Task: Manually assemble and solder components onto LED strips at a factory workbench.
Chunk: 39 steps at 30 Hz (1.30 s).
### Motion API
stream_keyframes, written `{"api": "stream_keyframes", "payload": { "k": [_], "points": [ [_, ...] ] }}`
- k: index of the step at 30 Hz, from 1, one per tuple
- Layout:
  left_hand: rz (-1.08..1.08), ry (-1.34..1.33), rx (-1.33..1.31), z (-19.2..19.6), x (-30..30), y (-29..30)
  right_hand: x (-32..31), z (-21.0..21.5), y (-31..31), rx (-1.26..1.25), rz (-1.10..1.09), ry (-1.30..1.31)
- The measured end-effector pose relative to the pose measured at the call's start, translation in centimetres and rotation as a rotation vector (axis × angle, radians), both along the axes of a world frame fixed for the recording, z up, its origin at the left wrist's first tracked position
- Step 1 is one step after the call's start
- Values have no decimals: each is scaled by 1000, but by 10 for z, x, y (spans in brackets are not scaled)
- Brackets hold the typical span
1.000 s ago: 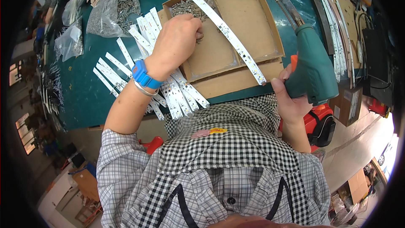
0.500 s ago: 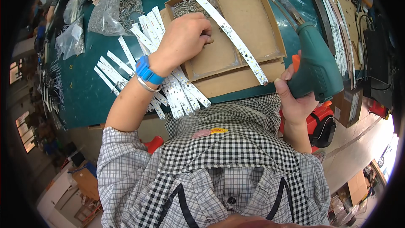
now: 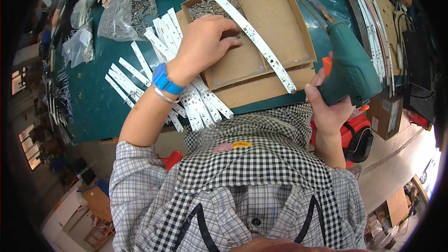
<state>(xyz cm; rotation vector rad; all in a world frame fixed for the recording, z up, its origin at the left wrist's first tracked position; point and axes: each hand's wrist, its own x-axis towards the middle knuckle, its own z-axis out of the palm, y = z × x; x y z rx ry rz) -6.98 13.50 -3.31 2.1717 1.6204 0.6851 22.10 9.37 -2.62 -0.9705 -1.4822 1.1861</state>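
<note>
My left hand (image 3: 205,39), a blue watch at its wrist, hangs over the left part of a shallow cardboard box (image 3: 261,75). Its thumb and fingers are curled toward each other; a tiny dark piece seems to sit at the tips, too small to name. Beside them, a white LED strip (image 3: 247,28) lies slantwise across the box. Small metal screws (image 3: 210,7) fill the box's far left compartment. My right hand (image 3: 332,109) is wrapped round a green pistol-grip power tool (image 3: 352,65) with an orange trigger. The tool's nose points away from me, right of the box.
More LED strips (image 3: 193,107) lie fanned out under and beside my left forearm on the green table (image 3: 86,107). Clear plastic bags (image 3: 123,14) of small metal parts sit at the far left. White strips (image 3: 368,28) and hand tools lie along the right.
My left hand has shifted slightly to the right, and its thumb and forefinger have reached further out over the box. The right hand keeps hold of the power tool, nearly still.
</note>
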Motion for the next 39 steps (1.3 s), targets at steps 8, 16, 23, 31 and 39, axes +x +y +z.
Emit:
{"api": "stream_keyframes", "payload": {
  "k": [8, 16, 23, 31, 39],
  "points": [
    [-64, 86, -68, 1, 5, 4, -7, 4, 1, -18, -94, 65],
    [-71, 115, -62, 9, 4, -16, -3, 5, 4, -24, -70, 26],
    [-105, -140, -25, 23, 13, -18, -4, 5, 4, -7, -30, 55],
    [136, -1184, -753, 57, 32, -41, -15, 12, 7, 37, 78, 13],
    [42, -1100, -308, 48, 55, -62, -45, 32, 3, -148, 97, 220]
  ]
}}
